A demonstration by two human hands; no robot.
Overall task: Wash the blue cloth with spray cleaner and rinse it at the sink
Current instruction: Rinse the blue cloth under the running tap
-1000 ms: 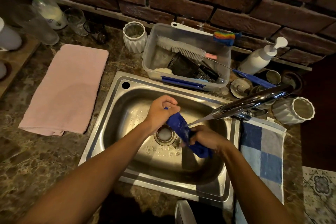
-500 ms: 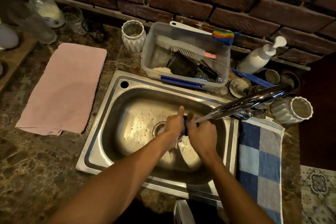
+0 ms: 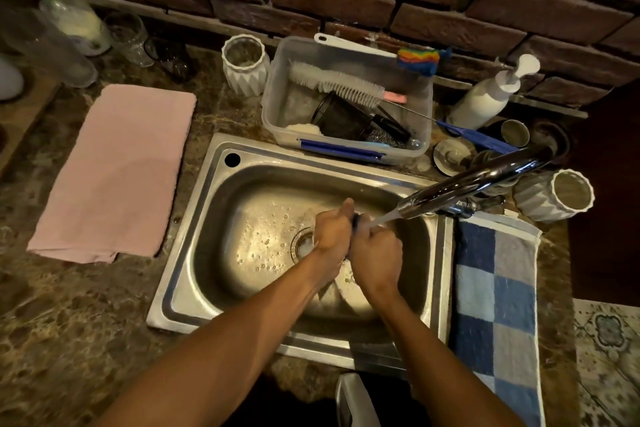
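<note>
Two hands are pressed together over the stainless steel sink (image 3: 194, 246), just beside its drain. The blue cloth (image 3: 354, 218) is squeezed between the left hand (image 3: 332, 232) and the right hand (image 3: 377, 255), fingers curled round it, only a dark sliver visible. Water from the chrome faucet (image 3: 467, 184) is directed onto the knuckles. A pink towel (image 3: 114, 170) is laid left of the sink.

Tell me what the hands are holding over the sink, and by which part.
Both the left hand and the right hand grip the bunched blue cloth pressed between them under the faucet stream; only a sliver shows, so which part cannot be told.
</note>
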